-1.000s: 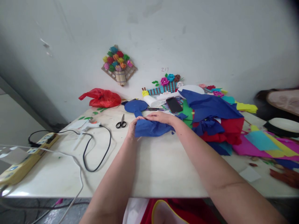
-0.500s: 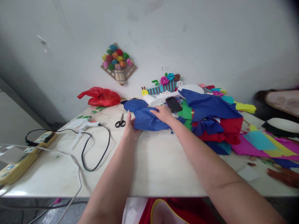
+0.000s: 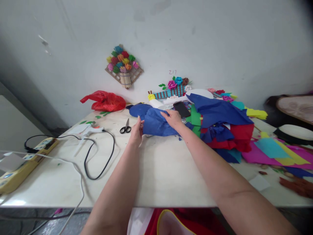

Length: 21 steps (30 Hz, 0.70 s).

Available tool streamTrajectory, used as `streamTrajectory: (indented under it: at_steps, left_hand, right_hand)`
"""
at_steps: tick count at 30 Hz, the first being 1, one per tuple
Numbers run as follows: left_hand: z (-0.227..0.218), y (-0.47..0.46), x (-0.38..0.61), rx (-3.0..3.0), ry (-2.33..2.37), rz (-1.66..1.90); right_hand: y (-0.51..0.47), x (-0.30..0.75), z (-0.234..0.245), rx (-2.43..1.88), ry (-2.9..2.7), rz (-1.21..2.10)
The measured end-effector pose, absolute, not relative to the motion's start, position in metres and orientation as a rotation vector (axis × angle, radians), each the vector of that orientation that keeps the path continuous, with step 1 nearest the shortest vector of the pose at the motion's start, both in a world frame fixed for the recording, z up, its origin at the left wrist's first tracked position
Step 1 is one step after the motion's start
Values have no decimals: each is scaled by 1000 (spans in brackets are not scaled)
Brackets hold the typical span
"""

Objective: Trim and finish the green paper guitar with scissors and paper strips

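A creased sheet of blue paper (image 3: 155, 123) is held between my two hands, slightly raised at its near side. My left hand (image 3: 137, 131) grips its left edge, thumb up and fingers curled. On the upper right part, my right hand (image 3: 174, 119) pinches the sheet, its fingertips partly hidden in the folds. Behind the sheet lies a rounded blue piece (image 3: 139, 110), partly overlapped by it. Black-handled scissors (image 3: 125, 129) rest just left of my left hand. A dark phone (image 3: 181, 109) lies beyond my right hand.
On the left are a white glue gun (image 3: 94, 130) with its black cord, a yellow power strip (image 3: 26, 166) and a red plastic bag (image 3: 107, 101). Piled coloured paper (image 3: 217, 111) covers the right side. A flower craft (image 3: 125, 80) is on the wall behind.
My left hand has closed round the left edge of the blue paper, its fingers curling in. The sheet's left side has shifted slightly right, and its top stands a little higher.
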<state>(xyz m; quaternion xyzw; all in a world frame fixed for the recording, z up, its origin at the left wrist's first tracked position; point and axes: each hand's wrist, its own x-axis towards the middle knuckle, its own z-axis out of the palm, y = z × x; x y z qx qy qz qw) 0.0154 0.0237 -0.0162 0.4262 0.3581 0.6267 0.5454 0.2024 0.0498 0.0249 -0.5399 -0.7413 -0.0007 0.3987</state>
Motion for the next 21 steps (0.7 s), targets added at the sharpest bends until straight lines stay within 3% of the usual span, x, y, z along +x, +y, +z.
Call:
streamTrajectory:
  at_steps: [15, 21]
  left_hand:
    - [-18, 22, 17, 1168, 932, 1539]
    - [-18, 20, 15, 1223, 905, 1437]
  right_hand:
    - [57, 209, 20, -1009, -1630, 431]
    - [47, 231, 40, -973, -1644, 980]
